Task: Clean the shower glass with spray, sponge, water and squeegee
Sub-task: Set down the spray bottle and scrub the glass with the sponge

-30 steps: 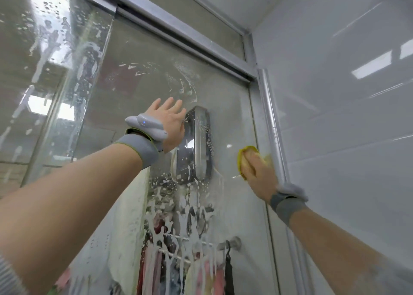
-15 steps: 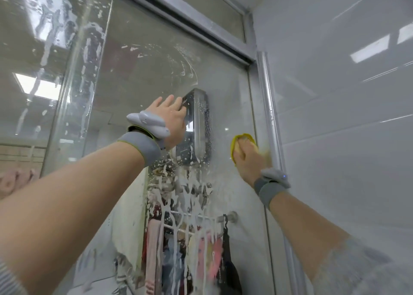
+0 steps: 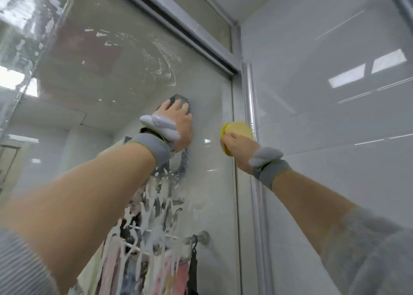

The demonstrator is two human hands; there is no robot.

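Two hands: right hand [image 3: 235,143] grips sponge [image 3: 238,130]; left hand [image 3: 180,124] lies apparently flat on glass [image 3: 134,71].

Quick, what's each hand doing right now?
Left hand: open, fingers flat against the door handle.
Right hand: holding the yellow sponge on the glass.

No text, label, brand, number or sign can be read anywhere on the glass, frame or tiles.

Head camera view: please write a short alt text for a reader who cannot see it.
A right hand rubs a yellow sponge on soapy shower glass beside the metal frame. The left hand rests on the door handle; foam runs down below.
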